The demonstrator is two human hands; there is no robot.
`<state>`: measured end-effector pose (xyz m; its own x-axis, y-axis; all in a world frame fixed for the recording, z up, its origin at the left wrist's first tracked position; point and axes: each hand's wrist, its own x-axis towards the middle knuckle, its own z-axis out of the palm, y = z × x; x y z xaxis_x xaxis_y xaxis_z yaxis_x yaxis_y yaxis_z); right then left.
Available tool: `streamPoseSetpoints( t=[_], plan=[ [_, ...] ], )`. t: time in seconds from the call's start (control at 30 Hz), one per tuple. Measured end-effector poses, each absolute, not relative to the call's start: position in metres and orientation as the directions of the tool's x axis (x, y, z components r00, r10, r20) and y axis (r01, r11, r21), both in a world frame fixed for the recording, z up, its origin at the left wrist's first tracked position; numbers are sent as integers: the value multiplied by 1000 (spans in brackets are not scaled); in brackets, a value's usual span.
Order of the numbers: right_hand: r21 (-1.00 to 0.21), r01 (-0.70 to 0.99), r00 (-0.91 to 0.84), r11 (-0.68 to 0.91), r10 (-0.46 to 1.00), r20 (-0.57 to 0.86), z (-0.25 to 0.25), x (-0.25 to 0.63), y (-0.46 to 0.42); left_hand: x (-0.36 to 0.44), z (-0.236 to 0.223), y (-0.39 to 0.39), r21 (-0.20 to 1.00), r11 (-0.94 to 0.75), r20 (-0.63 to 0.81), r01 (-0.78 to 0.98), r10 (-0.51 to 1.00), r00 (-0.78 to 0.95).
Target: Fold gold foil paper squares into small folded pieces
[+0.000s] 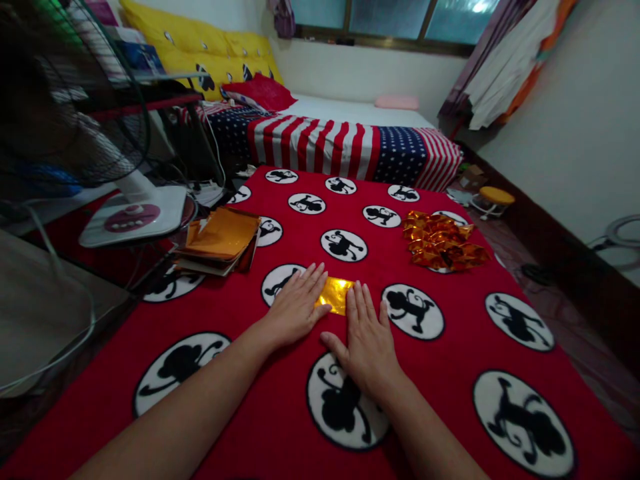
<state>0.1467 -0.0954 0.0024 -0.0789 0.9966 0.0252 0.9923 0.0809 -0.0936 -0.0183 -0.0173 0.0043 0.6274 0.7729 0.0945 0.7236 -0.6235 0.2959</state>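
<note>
A small shiny gold foil paper (335, 295) lies flat on the red cloth (240, 393), which is printed with black monkey figures in white circles. My left hand (299, 303) rests on its left end, fingers stretched out and the thumb along its lower edge. At the right end, my right hand (367, 330) lies flat with fingertips on the foil and its thumb spread to the left. Both palms face down. The ends of the foil paper are hidden under the fingers.
A stack of gold and brown paper sheets (220, 237) sits at the cloth's left edge. Folded orange-gold foil pieces (443, 241) are heaped at the right. A white fan base (133, 213) stands at left; a flag-patterned bed (320, 143) is behind, and a yellow-topped stool (496, 195) at right.
</note>
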Motion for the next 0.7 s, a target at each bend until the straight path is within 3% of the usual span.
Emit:
streamPoseSetpoints(
  t=[0.23, 0.37, 0.5, 0.7],
  plan=[
    [-109, 992, -46, 55, 995, 84, 6, 136, -96, -21, 0, -14, 202, -594, 116, 779, 804, 583],
    [-182, 957, -206, 225, 972, 116, 13, 104, -93, -20, -3, -12, 183, -594, 103, 784, 804, 585],
    [-262, 937, -211, 231, 972, 105, 11, 86, -88, -22, -2, -10, 175, -591, 52, 788, 804, 592],
    [-220, 953, -187, 210, 975, 120, -5, 121, -94, -21, 0, -13, 163, -593, 98, 788, 805, 585]
  ],
)
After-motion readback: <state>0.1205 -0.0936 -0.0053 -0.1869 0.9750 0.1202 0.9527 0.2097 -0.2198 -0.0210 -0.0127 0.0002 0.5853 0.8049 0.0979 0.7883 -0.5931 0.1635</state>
